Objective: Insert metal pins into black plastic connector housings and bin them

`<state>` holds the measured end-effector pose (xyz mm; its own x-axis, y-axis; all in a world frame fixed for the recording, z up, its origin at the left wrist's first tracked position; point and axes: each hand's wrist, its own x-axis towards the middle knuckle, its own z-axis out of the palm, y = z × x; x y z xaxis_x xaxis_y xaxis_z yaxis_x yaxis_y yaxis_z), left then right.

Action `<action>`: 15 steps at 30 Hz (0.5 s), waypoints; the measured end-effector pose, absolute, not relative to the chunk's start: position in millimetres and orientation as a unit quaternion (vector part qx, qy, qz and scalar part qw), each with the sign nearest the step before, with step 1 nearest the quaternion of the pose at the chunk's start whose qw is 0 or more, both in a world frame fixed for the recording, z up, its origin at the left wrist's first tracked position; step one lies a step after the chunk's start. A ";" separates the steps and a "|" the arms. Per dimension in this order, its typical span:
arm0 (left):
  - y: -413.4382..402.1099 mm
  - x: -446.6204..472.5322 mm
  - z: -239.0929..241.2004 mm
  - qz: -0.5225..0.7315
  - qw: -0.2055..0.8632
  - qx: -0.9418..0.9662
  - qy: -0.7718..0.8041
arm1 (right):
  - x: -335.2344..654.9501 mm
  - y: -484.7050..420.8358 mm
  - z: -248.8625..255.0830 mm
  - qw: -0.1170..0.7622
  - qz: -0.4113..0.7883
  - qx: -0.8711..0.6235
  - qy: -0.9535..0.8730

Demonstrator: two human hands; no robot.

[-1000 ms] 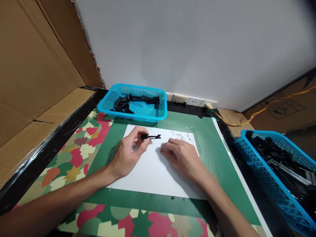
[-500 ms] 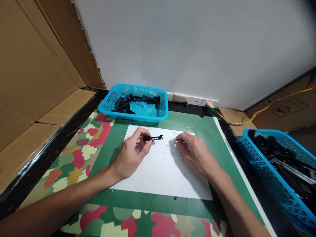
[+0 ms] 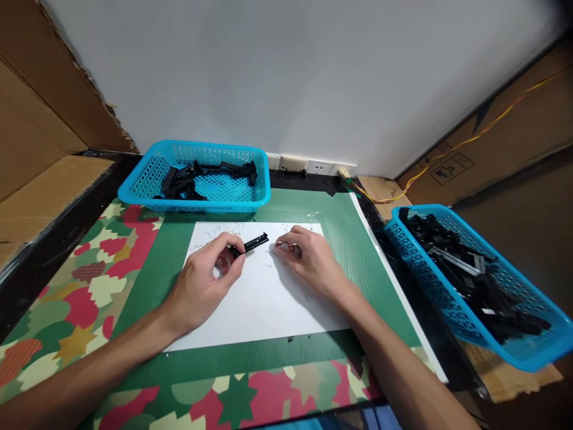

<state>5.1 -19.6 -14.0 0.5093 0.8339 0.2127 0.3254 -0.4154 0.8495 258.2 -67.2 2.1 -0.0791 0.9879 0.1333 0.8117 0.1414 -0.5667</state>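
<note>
While a black part [image 3: 256,243] is clamped by the left hand [image 3: 203,280], the grip of the right hand [image 3: 313,263] cannot be told. Open room is left toward the paper [image 3: 250,313]'s near edge.

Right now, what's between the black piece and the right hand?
The head view shows a narrow gap between black piece and right hand, white paper behind.

Swung the black part [image 3: 256,242] in the left hand [image 3: 203,283] from nearly crosswise to aslant in view. Brought the right hand [image 3: 313,257] nearer its free end than half a second ago. Turned the view rightward, revealing more of the right-side blue basket [image 3: 447,298].
</note>
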 end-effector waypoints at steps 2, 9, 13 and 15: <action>-19.6 5.7 -13.4 0.320 0.383 0.783 0.371 | 251.4 -66.5 -1.5 0.259 0.182 -0.630 -0.709; -19.0 8.0 -11.6 0.331 0.367 0.794 0.355 | 248.0 -63.0 -6.6 0.265 0.212 -0.615 -0.712; -18.6 7.7 -12.0 0.345 0.345 0.805 0.337 | 246.4 -66.1 0.5 0.268 0.236 -0.598 -0.717; -18.9 7.6 -12.9 0.349 0.343 0.804 0.337 | 244.0 -68.6 6.4 0.286 0.252 -0.591 -0.712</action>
